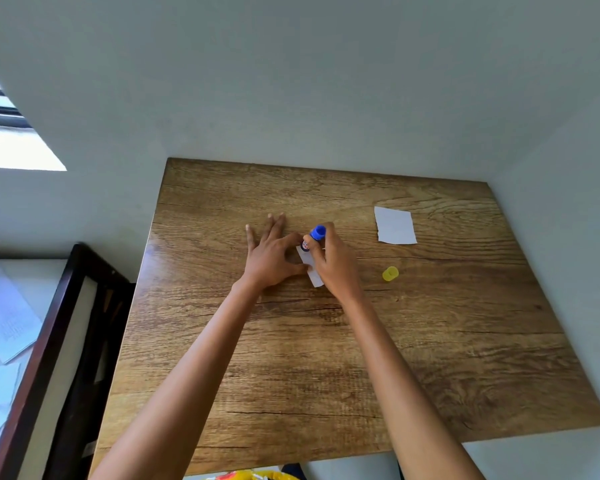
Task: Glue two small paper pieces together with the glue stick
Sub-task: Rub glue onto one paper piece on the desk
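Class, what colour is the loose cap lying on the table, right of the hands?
Yellow: the cap shows clearly in the head view.

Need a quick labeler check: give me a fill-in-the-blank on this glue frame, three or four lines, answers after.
1. The right hand holds the glue stick, whose base end is coloured ____.
2. The left hand presses down the small paper piece on the ____.
3. The yellow cap lies on the table, so the glue stick is ____.
4. The second paper piece lies to the ____ of both hands.

Missing words: blue; table; uncapped; right
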`<state>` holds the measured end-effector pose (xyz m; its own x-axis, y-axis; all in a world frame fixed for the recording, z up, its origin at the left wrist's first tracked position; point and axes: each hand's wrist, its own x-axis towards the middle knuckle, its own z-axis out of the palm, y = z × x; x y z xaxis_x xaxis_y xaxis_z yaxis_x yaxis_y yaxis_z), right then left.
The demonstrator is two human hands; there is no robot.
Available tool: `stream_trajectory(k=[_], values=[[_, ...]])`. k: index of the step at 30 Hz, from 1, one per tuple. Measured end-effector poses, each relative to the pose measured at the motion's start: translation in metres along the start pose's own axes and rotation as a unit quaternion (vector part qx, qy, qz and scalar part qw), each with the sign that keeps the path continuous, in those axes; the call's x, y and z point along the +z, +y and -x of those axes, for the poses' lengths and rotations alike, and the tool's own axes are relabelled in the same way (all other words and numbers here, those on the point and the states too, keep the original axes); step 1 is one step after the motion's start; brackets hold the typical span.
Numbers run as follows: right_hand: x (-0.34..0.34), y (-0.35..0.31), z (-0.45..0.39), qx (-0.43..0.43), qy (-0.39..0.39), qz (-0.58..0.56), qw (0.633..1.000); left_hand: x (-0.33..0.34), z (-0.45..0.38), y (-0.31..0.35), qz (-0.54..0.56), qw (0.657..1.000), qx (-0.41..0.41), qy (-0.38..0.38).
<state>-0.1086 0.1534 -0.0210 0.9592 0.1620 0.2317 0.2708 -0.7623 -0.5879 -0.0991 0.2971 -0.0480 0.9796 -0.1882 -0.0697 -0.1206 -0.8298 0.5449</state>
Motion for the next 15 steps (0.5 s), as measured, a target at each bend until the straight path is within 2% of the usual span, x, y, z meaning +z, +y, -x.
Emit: stream_trajectory(k=[10, 15], values=[[-0.0027, 0.0004, 0.0042, 0.007, -0.014, 0.005, 1.0, -0.0044, -0.0005, -0.0018, -0.019, 1.0, -0.003, -0.021], [-0.0059, -0.0002, 0.0085, 0.021, -0.018, 0.003, 1.0, -0.0082, 0.0009, -0.0043, -0.036, 0.998, 0.007, -0.061]])
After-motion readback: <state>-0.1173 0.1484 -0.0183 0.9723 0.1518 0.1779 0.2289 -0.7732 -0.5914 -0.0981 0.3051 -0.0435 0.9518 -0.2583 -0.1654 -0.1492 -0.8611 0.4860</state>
